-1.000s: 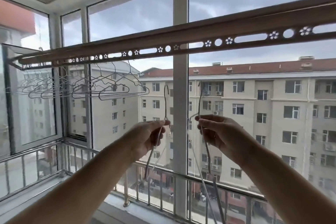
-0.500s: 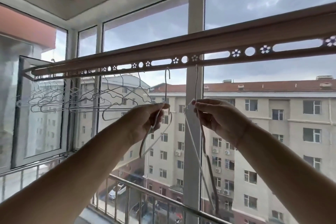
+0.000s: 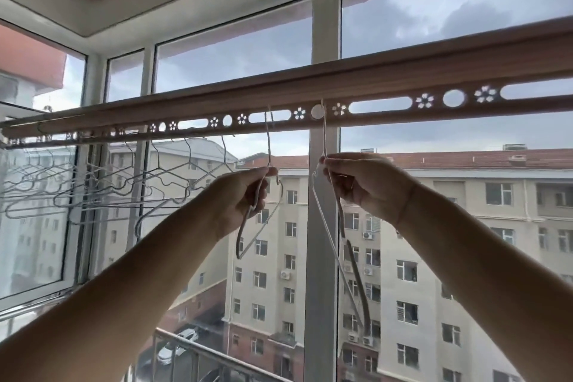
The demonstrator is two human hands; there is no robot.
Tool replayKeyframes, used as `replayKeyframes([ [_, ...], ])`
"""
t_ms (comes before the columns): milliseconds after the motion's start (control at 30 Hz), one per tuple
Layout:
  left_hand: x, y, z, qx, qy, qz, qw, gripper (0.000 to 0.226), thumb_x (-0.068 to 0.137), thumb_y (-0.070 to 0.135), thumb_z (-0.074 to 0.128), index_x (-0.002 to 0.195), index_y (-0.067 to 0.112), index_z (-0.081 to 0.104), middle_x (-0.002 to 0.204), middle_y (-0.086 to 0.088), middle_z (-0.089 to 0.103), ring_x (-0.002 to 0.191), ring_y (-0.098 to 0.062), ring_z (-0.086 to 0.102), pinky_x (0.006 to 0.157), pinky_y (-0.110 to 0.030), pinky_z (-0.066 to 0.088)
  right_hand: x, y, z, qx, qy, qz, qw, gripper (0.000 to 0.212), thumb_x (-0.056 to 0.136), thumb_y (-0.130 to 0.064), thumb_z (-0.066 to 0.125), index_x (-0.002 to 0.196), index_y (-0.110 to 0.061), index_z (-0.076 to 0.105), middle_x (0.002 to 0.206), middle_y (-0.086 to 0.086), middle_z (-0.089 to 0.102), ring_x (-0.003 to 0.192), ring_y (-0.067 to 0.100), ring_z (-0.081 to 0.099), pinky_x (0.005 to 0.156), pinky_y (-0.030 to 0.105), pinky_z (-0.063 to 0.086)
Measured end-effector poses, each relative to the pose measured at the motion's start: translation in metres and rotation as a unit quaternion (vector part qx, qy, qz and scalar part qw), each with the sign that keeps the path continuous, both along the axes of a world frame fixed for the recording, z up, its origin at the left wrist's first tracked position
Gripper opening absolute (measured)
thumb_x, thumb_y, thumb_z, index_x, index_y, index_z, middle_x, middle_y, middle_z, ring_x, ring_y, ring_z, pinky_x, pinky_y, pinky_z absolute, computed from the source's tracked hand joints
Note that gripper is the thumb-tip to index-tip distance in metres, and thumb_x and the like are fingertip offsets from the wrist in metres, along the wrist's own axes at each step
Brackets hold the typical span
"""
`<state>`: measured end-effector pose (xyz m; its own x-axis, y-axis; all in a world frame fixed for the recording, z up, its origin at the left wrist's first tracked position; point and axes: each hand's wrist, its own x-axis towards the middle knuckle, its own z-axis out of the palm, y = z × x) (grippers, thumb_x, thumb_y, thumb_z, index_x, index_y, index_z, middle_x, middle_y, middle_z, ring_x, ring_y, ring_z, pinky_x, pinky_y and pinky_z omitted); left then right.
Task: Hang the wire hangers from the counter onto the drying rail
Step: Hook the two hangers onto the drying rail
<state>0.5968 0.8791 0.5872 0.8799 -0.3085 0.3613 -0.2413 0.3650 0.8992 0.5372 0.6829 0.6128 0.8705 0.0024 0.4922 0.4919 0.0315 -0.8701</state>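
At the rail (image 3: 403, 77) — 2 thin white hangers (image 3: 269, 139) (image 3: 324, 133) pinched in left grip (image 3: 245, 192), right grip (image 3: 366, 186).

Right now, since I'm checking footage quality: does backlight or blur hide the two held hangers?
Head view: bright sky backlights the drying rail; left hanger and right hanger read thin but traceable; hung hangers at far left nearly wash out.

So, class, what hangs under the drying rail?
Hung wire hangers at left; left hand and right hand each hold one more at the drying rail. Their hook tips are hidden.
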Motion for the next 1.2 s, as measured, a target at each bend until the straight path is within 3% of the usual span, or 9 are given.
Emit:
replayKeyframes([
  [467, 0.055, -0.006, 0.017, 0.009, -0.007, -0.013, 1.000, 0.020, 0.095, 0.015, 0.049, 0.103, 0.004, 0.064, 0.066, 0.000, 0.050, 0.057, -0.007, 0.045, 0.044, -0.015, 0.042, 0.054, 0.002, 0.006, 0.009, 0.024, -0.051, 0.998, 0.008, 0.086, -0.003, 0.057, 0.085, -0.005, 0.064, 0.073, 0.007, 0.061, 0.063, 0.012, 0.056, 0.048, 0.016, 0.048],
  [833, 0.068, -0.013, 0.022, 0.008, -0.028, -0.006, 1.000, 0.020, 0.094, 0.018, 0.051, 0.095, 0.006, 0.067, 0.058, 0.003, 0.054, 0.046, -0.003, 0.048, 0.054, -0.019, 0.039, 0.062, 0.004, 0.009, 0.025, 0.026, -0.069, 0.997, 0.007, 0.087, -0.002, 0.056, 0.086, -0.003, 0.063, 0.072, 0.007, 0.059, 0.062, 0.011, 0.054, 0.045, 0.014, 0.047],
  [1033, 0.071, -0.015, 0.021, -0.003, -0.029, 0.007, 1.000, 0.019, 0.093, 0.017, 0.052, 0.095, 0.005, 0.067, 0.065, 0.000, 0.053, 0.054, -0.006, 0.046, 0.052, -0.018, 0.040, 0.068, 0.001, 0.005, 0.023, 0.051, -0.077, 0.995, 0.008, 0.087, -0.003, 0.056, 0.084, -0.004, 0.064, 0.072, 0.007, 0.060, 0.058, 0.009, 0.056, 0.044, 0.016, 0.046],
  [1200, 0.074, -0.014, 0.024, 0.002, -0.005, 0.009, 1.000, 0.019, 0.094, 0.015, 0.050, 0.091, 0.005, 0.066, 0.065, 0.000, 0.051, 0.053, -0.006, 0.045, 0.046, -0.015, 0.040, 0.071, 0.000, 0.000, 0.037, 0.061, -0.085, 0.994, 0.006, 0.086, -0.003, 0.058, 0.084, -0.004, 0.063, 0.073, 0.006, 0.061, 0.064, 0.011, 0.056, 0.053, 0.018, 0.047],
])
